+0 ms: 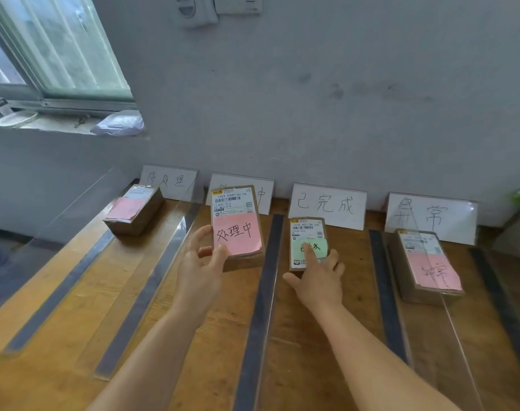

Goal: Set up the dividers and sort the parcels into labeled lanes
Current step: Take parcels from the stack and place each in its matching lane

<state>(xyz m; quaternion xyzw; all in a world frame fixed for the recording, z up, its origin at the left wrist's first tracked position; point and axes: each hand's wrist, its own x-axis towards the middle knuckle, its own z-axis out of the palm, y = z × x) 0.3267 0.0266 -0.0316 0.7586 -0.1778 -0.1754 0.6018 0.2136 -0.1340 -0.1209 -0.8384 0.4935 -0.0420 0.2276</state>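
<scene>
Now parcel (238, 226) between left fingers (201, 235) (thumb atop)

A: How many views?
B: One, head-worn, wide angle, bent edges. Looks forward and down at the wooden table (75, 307), close in, forearms entering from the bottom edge.
A: Facing?
B: The grey wall (312, 114) behind the table; window (60, 46) above the table's left end, sockets (217, 7) at top

wooden table (312, 336) | four parcels (425, 262) | clear dividers (261, 307) | label cards (328, 206)
</scene>
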